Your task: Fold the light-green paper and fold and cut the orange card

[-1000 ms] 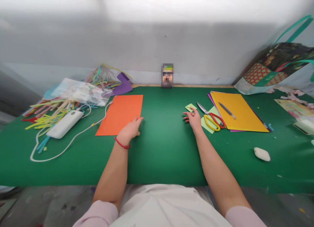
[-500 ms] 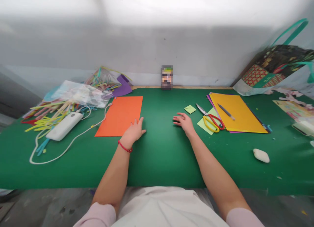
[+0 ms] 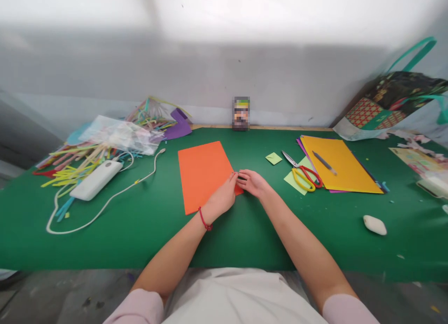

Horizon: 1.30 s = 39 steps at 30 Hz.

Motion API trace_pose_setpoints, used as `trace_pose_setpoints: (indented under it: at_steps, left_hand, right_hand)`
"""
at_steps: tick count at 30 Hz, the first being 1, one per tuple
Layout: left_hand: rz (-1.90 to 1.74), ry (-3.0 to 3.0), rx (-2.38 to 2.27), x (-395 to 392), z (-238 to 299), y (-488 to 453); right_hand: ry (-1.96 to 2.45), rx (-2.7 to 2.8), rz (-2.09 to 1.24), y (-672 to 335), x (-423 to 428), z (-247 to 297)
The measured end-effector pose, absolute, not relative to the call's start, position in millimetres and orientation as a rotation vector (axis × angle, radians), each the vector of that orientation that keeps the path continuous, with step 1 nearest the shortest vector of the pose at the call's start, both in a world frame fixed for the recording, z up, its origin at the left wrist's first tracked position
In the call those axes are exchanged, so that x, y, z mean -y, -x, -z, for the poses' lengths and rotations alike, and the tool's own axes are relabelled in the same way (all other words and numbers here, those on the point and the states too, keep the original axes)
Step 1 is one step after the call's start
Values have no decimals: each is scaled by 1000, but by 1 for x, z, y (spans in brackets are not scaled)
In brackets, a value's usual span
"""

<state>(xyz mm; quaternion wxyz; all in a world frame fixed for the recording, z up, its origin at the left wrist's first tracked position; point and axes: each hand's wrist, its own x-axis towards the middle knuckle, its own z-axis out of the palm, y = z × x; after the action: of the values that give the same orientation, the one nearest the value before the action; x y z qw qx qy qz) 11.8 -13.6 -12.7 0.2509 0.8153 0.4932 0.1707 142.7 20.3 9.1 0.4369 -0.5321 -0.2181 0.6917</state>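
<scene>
An orange paper sheet (image 3: 201,174) lies slightly turned on the green table (image 3: 147,226), just left of the middle. My left hand (image 3: 222,199) rests on the sheet's near right part, its fingers closed together at the right edge. My right hand (image 3: 254,183) meets it from the right, with curled fingertips pinching the same edge. The fingertips of both hands almost touch. A red string bracelet (image 3: 205,220) circles my left wrist.
Right of my hands lie red-and-yellow scissors (image 3: 305,175) on light green paper, a small green square (image 3: 273,158), and a yellow sheet (image 3: 338,164) with a pen (image 3: 324,160). At left are a power bank (image 3: 96,179) with cable and a straw pile (image 3: 84,158). A white lump (image 3: 374,224) and a patterned bag (image 3: 392,102) are at right.
The orange sheet has slid right toward the table's middle and turned, carried by my left hand. My right hand moved left from the scissors to the sheet's right edge.
</scene>
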Motion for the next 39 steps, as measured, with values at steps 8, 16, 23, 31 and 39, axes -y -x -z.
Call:
trace_pose_setpoints:
  at_steps: [8,16,23,31,39]
  left_hand:
    - [-510,-2072,-1931,-1,-8,7]
    - [-10,-1774,-2243,-10,-3,16]
    - [-68,-1855,-2232,-11,5,15]
    - [-147,-2198,-1970,-11,22,-10]
    - [-166,-2192,-1949,-11,22,-13]
  right_hand:
    - [1464,799,-1479,-138,-16,-14]
    - [1260,594,-1909,-149,-23,-23]
    - [1378,810,-1711,-153,-22,-27]
    - [1403,786,-1653,-175,-23,-29]
    - [1404,787,-1697,-189,-16,-34]
